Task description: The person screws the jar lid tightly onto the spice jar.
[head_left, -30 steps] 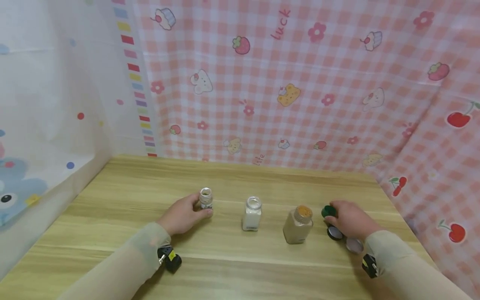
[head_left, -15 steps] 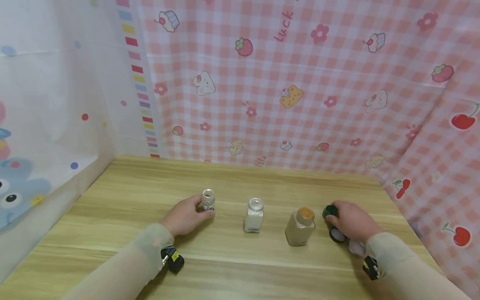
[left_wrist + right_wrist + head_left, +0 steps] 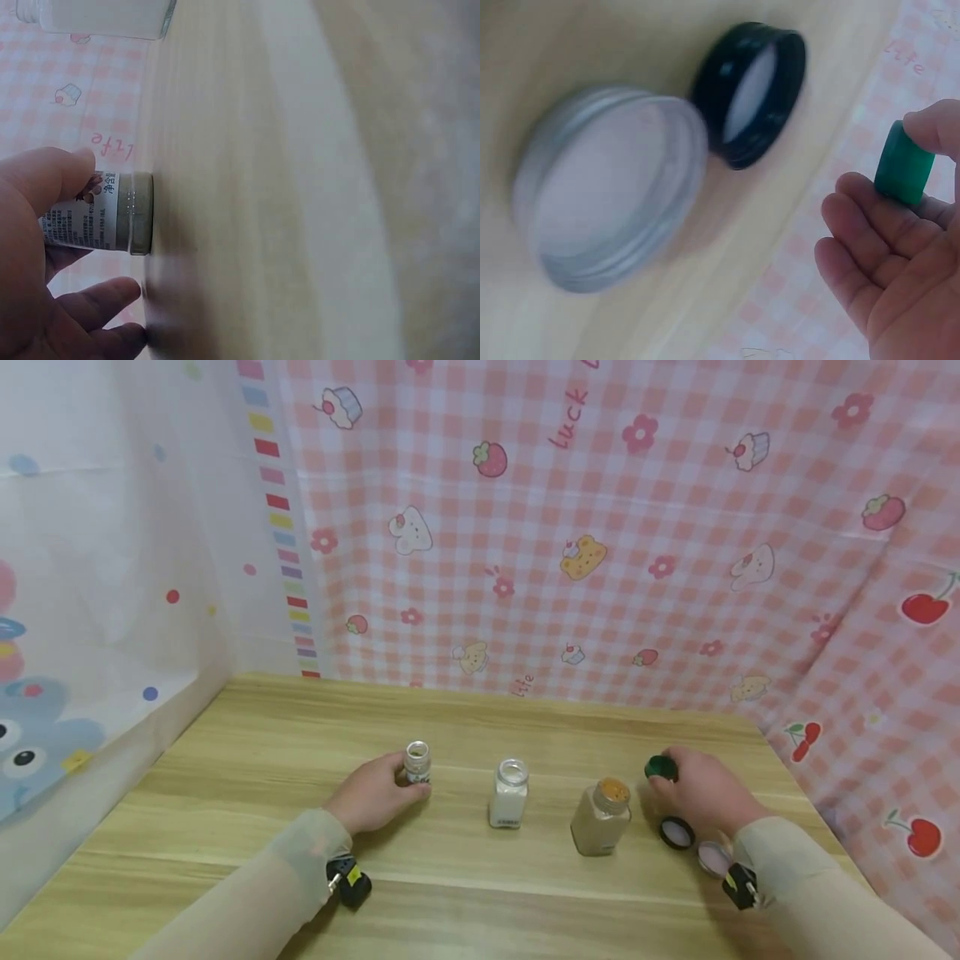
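My left hand (image 3: 372,795) grips a small glass spice jar (image 3: 97,214) with a printed label; its uncapped mouth shows in the head view and its base stands on the table. In the right wrist view, my right hand (image 3: 900,262) pinches a green cap (image 3: 905,163) between thumb and fingers, raised over the table. Below that hand lie a black lid (image 3: 677,833) and a silver lid (image 3: 715,858), both with their hollow sides up. Between the hands stand an uncapped jar of white powder (image 3: 509,795) and a larger uncapped jar with an orange-brown top (image 3: 601,817).
The wooden table (image 3: 465,893) meets a pink checked cloth (image 3: 525,510) at the back and right. A white printed cloth (image 3: 112,543) hangs on the left.
My right hand has lifted the green cap away from beside the black lid, which now shows whole. My left hand and its jar stay in place; the head view has shifted slightly.
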Available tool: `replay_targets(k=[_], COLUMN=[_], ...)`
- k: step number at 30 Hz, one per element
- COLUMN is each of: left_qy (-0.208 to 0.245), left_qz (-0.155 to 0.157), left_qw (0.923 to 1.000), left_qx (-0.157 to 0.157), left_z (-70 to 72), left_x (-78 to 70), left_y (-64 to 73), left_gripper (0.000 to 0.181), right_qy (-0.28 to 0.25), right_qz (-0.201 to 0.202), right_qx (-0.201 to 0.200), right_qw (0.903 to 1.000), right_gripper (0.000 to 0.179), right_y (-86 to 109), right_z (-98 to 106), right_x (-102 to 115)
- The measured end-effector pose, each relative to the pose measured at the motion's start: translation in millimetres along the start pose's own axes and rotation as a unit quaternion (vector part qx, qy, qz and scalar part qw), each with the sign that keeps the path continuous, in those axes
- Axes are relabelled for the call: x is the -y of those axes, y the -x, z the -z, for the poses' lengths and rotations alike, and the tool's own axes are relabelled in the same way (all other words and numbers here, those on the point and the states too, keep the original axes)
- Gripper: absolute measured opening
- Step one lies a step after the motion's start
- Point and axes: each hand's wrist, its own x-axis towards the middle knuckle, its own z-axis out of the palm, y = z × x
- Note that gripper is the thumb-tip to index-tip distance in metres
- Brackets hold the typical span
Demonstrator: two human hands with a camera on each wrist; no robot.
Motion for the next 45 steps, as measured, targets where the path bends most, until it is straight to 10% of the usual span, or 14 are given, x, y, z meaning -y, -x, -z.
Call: replay_targets(k=[45], left_qy=[-0.046], left_qz=[0.005], left_qw=[0.9989], left_qx=[-0.009], left_z=[2.1], left_x=[-11.5], left_y=[-3.4], left_gripper=[0.040], right_qy=[0.056], right_qz=[0.107], right_qx=[-0.040], right_qw=[0.9919], right_gripper=[0.026], right_y=[-29.7], right_z=[63], right_x=[156])
